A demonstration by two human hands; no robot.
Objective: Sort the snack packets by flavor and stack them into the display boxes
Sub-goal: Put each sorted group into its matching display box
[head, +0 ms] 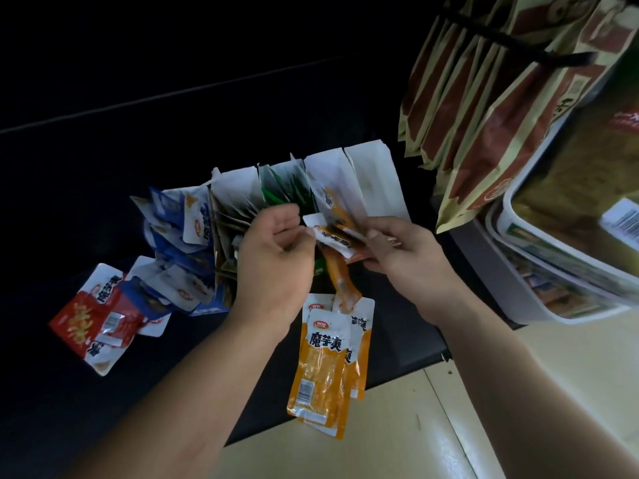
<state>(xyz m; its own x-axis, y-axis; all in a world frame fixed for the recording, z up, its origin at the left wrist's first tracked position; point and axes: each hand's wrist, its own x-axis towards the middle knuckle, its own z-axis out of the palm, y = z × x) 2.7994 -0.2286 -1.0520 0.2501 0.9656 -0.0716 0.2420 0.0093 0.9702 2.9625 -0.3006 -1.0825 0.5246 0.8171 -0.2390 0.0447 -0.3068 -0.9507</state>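
Observation:
A row of white display boxes (pixel 377 174) stands on the dark surface, holding blue, brown, green and orange packets. My left hand (pixel 273 261) and my right hand (pixel 404 257) are together in front of the boxes. Both pinch a small stack of orange-and-white snack packets (pixel 333 236), the left at its near end, the right at the other. Several loose orange packets (pixel 328 361) lie at the front edge of the surface. Blue packets (pixel 179 271) spill from the left box. Red packets (pixel 90 326) lie at the far left.
Brown-and-cream bags (pixel 484 108) hang from a rack at the upper right. Below them sit white plastic tubs (pixel 553 264) of goods. The dark surface (pixel 103 167) ends near my forearms, with pale floor tiles (pixel 397 426) beyond it.

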